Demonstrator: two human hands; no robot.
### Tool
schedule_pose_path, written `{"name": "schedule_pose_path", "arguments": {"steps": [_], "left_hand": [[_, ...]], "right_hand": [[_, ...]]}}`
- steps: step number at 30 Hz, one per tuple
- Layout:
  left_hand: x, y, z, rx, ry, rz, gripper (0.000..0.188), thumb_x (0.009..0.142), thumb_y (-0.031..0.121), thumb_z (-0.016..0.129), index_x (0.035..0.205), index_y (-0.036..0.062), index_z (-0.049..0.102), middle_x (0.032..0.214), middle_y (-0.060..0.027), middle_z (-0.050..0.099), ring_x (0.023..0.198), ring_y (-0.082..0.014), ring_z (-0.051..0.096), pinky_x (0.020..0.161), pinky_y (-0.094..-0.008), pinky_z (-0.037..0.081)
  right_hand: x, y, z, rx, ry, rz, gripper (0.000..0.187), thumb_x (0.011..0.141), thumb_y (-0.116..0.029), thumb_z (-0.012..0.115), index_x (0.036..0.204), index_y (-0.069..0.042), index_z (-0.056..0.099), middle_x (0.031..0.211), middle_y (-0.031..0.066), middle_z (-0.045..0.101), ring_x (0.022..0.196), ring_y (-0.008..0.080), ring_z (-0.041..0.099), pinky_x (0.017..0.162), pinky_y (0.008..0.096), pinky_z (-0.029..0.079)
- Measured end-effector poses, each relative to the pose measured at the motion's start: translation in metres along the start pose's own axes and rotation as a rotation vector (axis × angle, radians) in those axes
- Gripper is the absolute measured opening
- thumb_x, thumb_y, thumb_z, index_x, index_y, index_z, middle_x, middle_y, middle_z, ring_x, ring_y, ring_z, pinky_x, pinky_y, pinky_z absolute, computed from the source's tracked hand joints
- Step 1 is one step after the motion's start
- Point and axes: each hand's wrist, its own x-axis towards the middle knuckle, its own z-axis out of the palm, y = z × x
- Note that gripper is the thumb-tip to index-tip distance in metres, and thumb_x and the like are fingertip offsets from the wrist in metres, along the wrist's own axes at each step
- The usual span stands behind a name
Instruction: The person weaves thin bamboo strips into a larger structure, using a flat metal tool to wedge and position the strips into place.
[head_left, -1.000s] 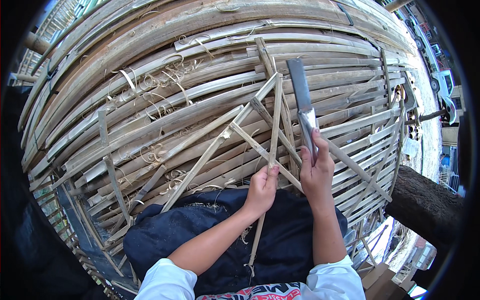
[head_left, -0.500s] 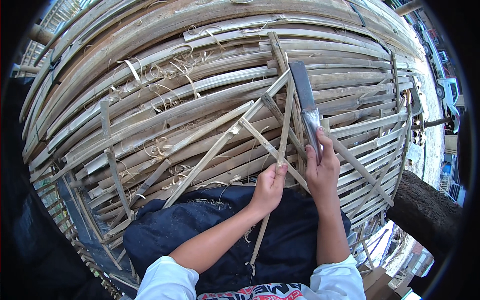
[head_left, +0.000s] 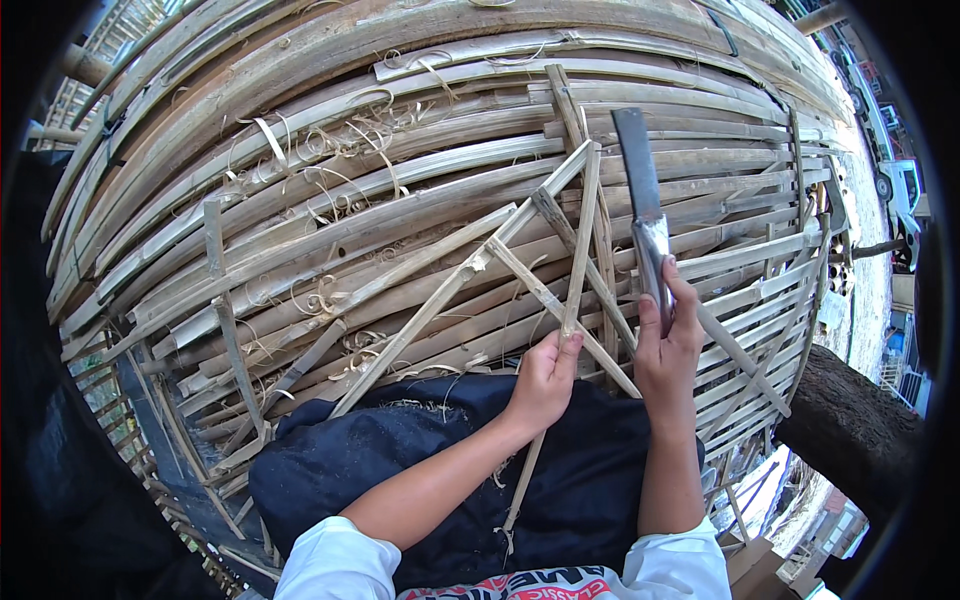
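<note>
Pinching a bamboo strip (head_left: 577,262) between left-hand fingers (head_left: 560,352), blade (head_left: 643,222) alongside.

Outdoors in bright daylight, a floor of long split bamboo slats (head_left: 330,200) stretches ahead of and to both sides of the hands, littered with pale curled shavings (head_left: 330,150). A dark blue cloth (head_left: 400,450) lies just below the hands. To their right stands a rough tree trunk (head_left: 850,430), with parked vehicles (head_left: 895,180) farther off.
</note>
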Motion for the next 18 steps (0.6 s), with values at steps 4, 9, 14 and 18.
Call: {"name": "schedule_pose_path", "arguments": {"steps": [4,9,14,18], "left_hand": [[0.000,0.000,-0.001,-0.018,-0.014,-0.009,0.038,0.109,0.036,0.047,0.093,0.0023,0.057,0.061,0.0073,0.039,0.057,-0.0036,0.035,0.050,-0.0267,0.032],[0.002,-0.004,0.000,-0.009,-0.027,0.053,0.033,0.109,0.037,0.045,0.095,0.0078,0.052,0.059,0.0071,0.039,0.047,-0.0026,0.035,0.042,-0.0221,0.029],[0.001,0.001,0.001,0.000,-0.034,0.053,0.033,0.110,0.036,0.044,0.095,0.0080,0.051,0.059,0.0068,0.039,0.047,-0.0028,0.036,0.042,-0.0215,0.029],[0.003,-0.002,-0.001,-0.031,-0.056,0.030,0.033,0.110,0.036,0.044,0.094,0.0082,0.051,0.059,0.0069,0.039,0.047,-0.0029,0.035,0.042,-0.0217,0.029]], "right_hand": [[0.003,0.010,0.009,-0.191,-0.126,0.001,0.041,0.096,-0.004,0.061,0.136,-0.003,0.053,0.120,0.0244,0.066,0.101,0.0380,0.070,0.083,0.0425,0.055],[-0.004,0.010,0.005,0.075,0.112,-0.026,0.039,0.096,-0.006,0.062,0.134,-0.004,0.054,0.120,0.0259,0.065,0.100,0.0411,0.069,0.081,0.0426,0.055],[-0.005,0.008,0.012,-0.050,0.028,-0.069,0.039,0.096,-0.008,0.063,0.134,-0.007,0.055,0.108,0.0229,0.068,0.092,0.0397,0.070,0.076,0.0431,0.055],[-0.002,-0.003,0.010,-0.196,-0.047,-0.096,0.041,0.096,-0.009,0.063,0.135,-0.006,0.053,0.102,0.0233,0.068,0.088,0.0399,0.070,0.073,0.0435,0.055]]}}
